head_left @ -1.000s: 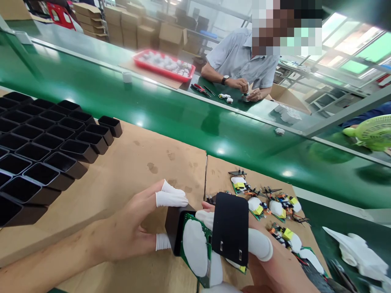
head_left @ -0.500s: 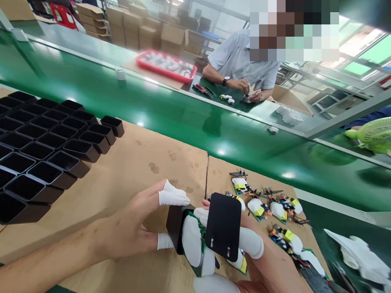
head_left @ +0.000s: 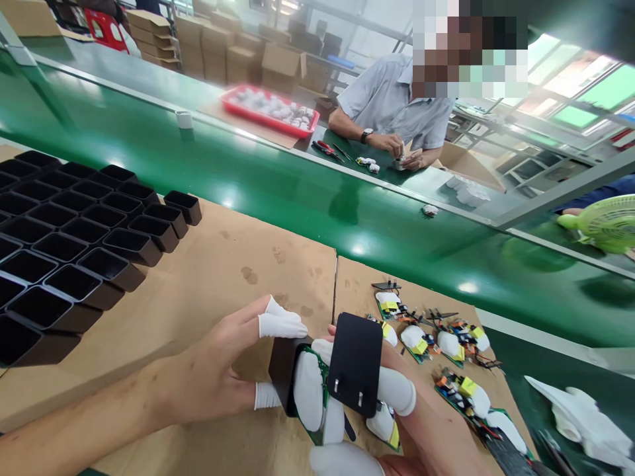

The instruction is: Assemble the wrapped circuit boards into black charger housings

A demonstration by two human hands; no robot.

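Note:
My left hand [head_left: 218, 363], white cots on its fingertips, grips a black plastic case [head_left: 284, 373] lying on its side with its mouth to the right. My right hand [head_left: 411, 410], also in finger cots, is closed on a green circuit board [head_left: 325, 380] with white blobs on it. The board's left end is inside the case mouth. A black end cap [head_left: 356, 360] with two metal pins stands at the board's right end, between my right fingers. Part of the board is hidden behind cap and fingers.
Rows of open black cases [head_left: 69, 231] stand at left on cardboard [head_left: 238, 244]. More circuit boards [head_left: 451, 340] lie at right, near a white cloth [head_left: 580, 416]. Beyond the green belt [head_left: 278, 205], a co-worker [head_left: 387, 99] handles a small part beside a red tray [head_left: 270, 112].
My right hand has shifted slightly left with the board and cap, toward the case. My left hand is nearly still. Small white items on the green belt have moved left.

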